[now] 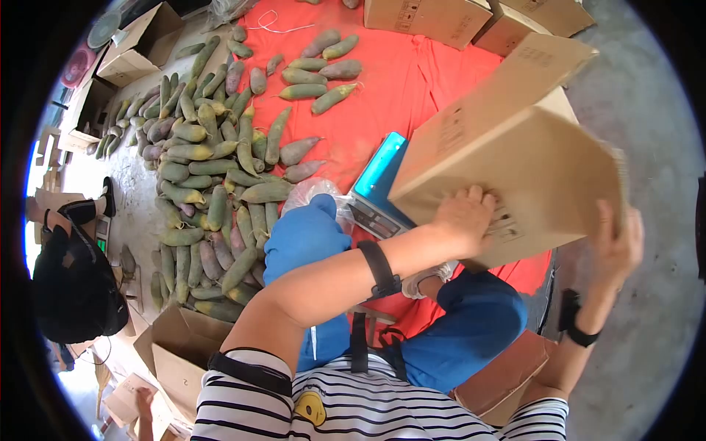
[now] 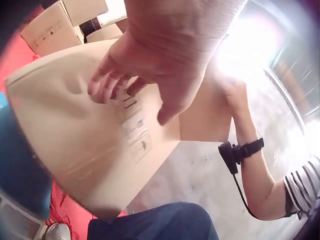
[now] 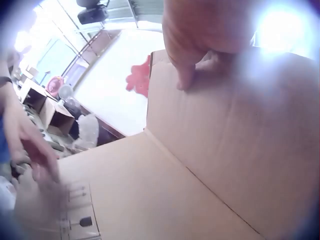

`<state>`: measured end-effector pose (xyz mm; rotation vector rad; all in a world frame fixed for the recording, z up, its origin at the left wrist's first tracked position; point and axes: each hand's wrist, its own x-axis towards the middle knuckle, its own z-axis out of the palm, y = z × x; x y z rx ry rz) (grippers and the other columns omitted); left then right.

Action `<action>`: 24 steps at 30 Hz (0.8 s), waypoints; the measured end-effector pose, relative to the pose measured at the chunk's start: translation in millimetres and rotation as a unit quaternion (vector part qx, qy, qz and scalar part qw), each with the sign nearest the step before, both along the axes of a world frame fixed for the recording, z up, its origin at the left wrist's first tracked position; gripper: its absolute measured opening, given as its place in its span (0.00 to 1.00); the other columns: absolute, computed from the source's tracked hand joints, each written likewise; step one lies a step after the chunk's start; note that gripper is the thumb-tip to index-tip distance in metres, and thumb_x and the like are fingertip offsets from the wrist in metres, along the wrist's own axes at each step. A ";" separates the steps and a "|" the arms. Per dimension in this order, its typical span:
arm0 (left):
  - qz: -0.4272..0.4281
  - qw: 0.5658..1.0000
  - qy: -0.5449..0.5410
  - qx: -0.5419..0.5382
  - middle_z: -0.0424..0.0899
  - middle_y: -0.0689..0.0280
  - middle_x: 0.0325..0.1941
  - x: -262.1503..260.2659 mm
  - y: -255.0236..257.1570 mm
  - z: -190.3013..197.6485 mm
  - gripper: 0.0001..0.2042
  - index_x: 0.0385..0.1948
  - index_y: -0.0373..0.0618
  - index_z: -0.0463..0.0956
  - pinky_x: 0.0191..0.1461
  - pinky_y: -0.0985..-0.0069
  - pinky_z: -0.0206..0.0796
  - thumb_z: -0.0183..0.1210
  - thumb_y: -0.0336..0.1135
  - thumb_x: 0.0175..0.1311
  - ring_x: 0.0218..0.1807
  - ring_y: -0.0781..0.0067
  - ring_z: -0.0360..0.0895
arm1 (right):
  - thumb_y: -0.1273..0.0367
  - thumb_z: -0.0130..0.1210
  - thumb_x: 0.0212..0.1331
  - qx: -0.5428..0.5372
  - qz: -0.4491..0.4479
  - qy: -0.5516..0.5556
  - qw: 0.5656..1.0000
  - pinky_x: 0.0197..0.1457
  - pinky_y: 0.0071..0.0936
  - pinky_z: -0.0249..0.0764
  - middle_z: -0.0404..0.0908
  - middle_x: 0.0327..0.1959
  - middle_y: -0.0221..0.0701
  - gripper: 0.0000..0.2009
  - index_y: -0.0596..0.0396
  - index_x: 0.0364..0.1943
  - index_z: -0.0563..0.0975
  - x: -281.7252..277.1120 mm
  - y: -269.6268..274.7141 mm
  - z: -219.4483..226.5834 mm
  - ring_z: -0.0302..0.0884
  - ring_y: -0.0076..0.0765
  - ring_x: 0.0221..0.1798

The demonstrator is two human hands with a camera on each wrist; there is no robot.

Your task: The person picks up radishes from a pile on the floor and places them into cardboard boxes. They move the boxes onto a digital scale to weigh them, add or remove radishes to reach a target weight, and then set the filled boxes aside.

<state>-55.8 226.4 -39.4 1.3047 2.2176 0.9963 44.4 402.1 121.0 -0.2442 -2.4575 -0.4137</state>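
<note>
A large open cardboard box (image 1: 544,169) is held tilted over the right part of the red cloth. My left hand (image 1: 467,220) lies against its printed side, fingers spread and slightly bent, as the left wrist view also shows. At the box's right edge my right hand (image 1: 618,239) pinches a flap, the thumb on one face; in the right wrist view, this hand (image 3: 207,40) covers the flap's top edge. Partly under the box, in the head view, sits a blue-topped digital scale (image 1: 379,176).
A large heap of long green vegetables (image 1: 213,169) covers the left side, with several more on the red cloth (image 1: 397,88). Open boxes (image 1: 184,353) stand at lower left, and others (image 1: 426,18) at the top. Another person's dark clothing (image 1: 77,279) shows at far left.
</note>
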 end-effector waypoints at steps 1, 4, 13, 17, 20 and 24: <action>0.011 0.998 0.030 -0.052 0.71 0.48 0.52 -1.9 -1.6 -3.6 0.27 0.52 0.37 0.69 0.53 0.57 0.68 0.63 0.43 0.54 0.54 0.50 0.73 | 0.70 0.66 0.52 0.033 0.012 0.030 0.999 0.35 0.33 0.71 0.77 0.30 0.35 0.09 0.60 0.33 0.79 -2.8 -24.2 -8.3 0.75 0.42 0.32; -0.046 0.981 0.043 -0.183 0.76 0.53 0.51 -8.7 -7.2 -6.6 0.21 0.50 0.40 0.74 0.53 0.60 0.70 0.62 0.40 0.55 0.53 0.51 0.76 | 0.71 0.67 0.48 -0.001 0.034 -0.009 0.999 0.34 0.32 0.71 0.77 0.29 0.32 0.09 0.56 0.33 0.80 -4.1 -78.8 -11.2 0.74 0.40 0.32; -0.218 0.948 0.135 -0.186 0.77 0.57 0.56 38.6 -21.6 -49.1 0.15 0.50 0.44 0.78 0.42 0.45 0.70 0.53 0.36 0.64 0.52 0.49 0.78 | 0.70 0.67 0.47 -0.141 0.104 -0.112 0.978 0.32 0.34 0.71 0.76 0.26 0.33 0.09 0.56 0.31 0.80 -6.4 -173.3 -62.3 0.74 0.40 0.30; -0.244 0.964 0.091 -0.048 0.77 0.57 0.56 33.2 -51.4 -16.1 0.15 0.51 0.43 0.77 0.41 0.47 0.70 0.52 0.36 0.65 0.53 0.49 0.77 | 0.70 0.65 0.50 -0.161 0.097 -0.119 0.975 0.33 0.34 0.70 0.76 0.27 0.33 0.08 0.57 0.31 0.80 -3.2 -184.3 -67.2 0.74 0.40 0.30; -0.227 0.966 0.104 0.071 0.76 0.59 0.55 39.1 -56.3 -22.6 0.15 0.50 0.39 0.76 0.39 0.48 0.71 0.50 0.35 0.67 0.55 0.50 0.75 | 0.69 0.64 0.51 -0.168 0.097 -0.132 0.972 0.35 0.34 0.71 0.76 0.28 0.33 0.07 0.57 0.32 0.80 -4.9 -185.6 -63.4 0.75 0.41 0.32; -0.090 0.915 -0.077 0.386 0.78 0.58 0.55 53.4 -66.9 -11.3 0.19 0.52 0.43 0.74 0.63 0.66 0.62 0.55 0.38 0.60 0.59 0.60 0.72 | 0.72 0.63 0.51 -0.196 0.119 -0.094 0.969 0.40 0.34 0.72 0.76 0.34 0.35 0.10 0.56 0.37 0.79 -7.0 -190.5 -60.5 0.75 0.43 0.36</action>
